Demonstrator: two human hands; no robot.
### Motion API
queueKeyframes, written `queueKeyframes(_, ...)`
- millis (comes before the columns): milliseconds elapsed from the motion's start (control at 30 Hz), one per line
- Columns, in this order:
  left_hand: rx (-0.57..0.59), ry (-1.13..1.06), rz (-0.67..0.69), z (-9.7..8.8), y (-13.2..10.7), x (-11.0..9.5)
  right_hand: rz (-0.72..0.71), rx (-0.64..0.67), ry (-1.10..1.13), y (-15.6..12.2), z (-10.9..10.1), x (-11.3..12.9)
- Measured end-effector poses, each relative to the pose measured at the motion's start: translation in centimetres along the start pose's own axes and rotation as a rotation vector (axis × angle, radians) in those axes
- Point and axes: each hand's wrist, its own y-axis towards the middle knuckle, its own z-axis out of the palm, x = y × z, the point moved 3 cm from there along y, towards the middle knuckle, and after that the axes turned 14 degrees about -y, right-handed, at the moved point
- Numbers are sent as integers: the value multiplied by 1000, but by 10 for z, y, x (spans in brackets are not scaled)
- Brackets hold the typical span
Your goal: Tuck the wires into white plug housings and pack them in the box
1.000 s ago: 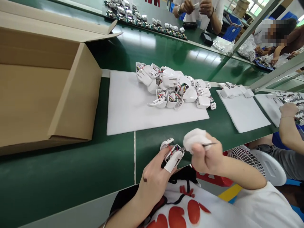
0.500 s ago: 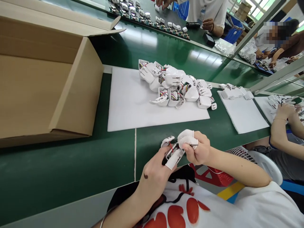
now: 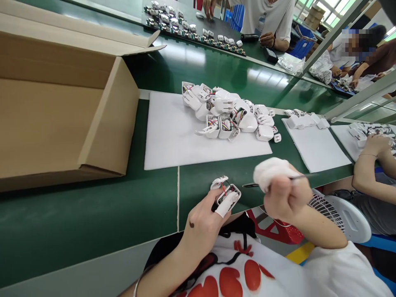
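Note:
My left hand grips an open white charger housing with red and black wires showing, held at the near edge of the green table; a white finger cot covers one fingertip. To its right my right hand is closed on thin metal tweezers, white cots on its fingertips; the tweezer tips are lifted clear of the housing. A small white cap hangs by the wires off the housing.
A heap of white charger housings lies on a white foam sheet. An open cardboard box stands at left. A second foam sheet is at right, beside another person's arm. A person stands across the table.
My right hand pushed the tweezers into the housing half a second ago, then pulled back to the right and up. The left hand has kept the housing nearly still.

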Motion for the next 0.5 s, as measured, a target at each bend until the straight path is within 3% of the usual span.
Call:
queueKeyframes(200, 2, 58, 20, 1, 3, -2, -19, 94, 93, 9, 25, -8)
queueKeyframes(367, 10, 57, -6, 0, 5, -2, -102, 85, 17, -4, 31, -5)
queueKeyframes(500, 12, 35, 5, 1, -1, 1, -19, 71, -50, -23, 36, -5)
